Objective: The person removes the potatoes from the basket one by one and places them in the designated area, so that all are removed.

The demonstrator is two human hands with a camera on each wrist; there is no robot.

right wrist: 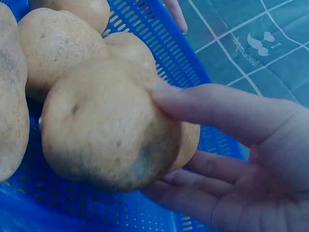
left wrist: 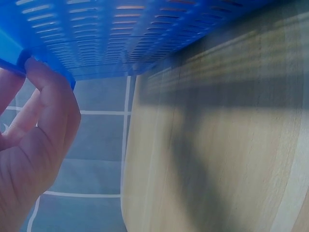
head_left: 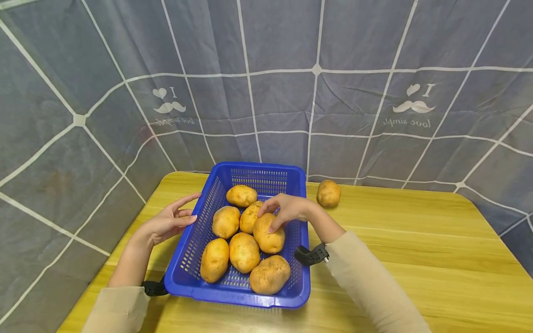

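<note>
A blue plastic basket (head_left: 237,296) with slotted sides stands on the wooden table and holds several potatoes. My right hand (head_left: 289,206) reaches over the basket's right side and grips a potato (head_left: 269,236) between thumb and fingers. In the right wrist view, the thumb presses the near side of that potato (right wrist: 106,125), and the fingers lie beneath it. My left hand (head_left: 166,224) holds the basket's left rim, and the left wrist view shows a fingertip hooked at the rim's edge. Another potato (head_left: 251,216) lies partly hidden behind the right hand's fingers.
One loose potato (head_left: 328,193) sits on the wooden table (head_left: 399,249) to the right of the basket, near the back edge. A grey curtain (head_left: 283,101) with white lines hangs behind the table and along its left side.
</note>
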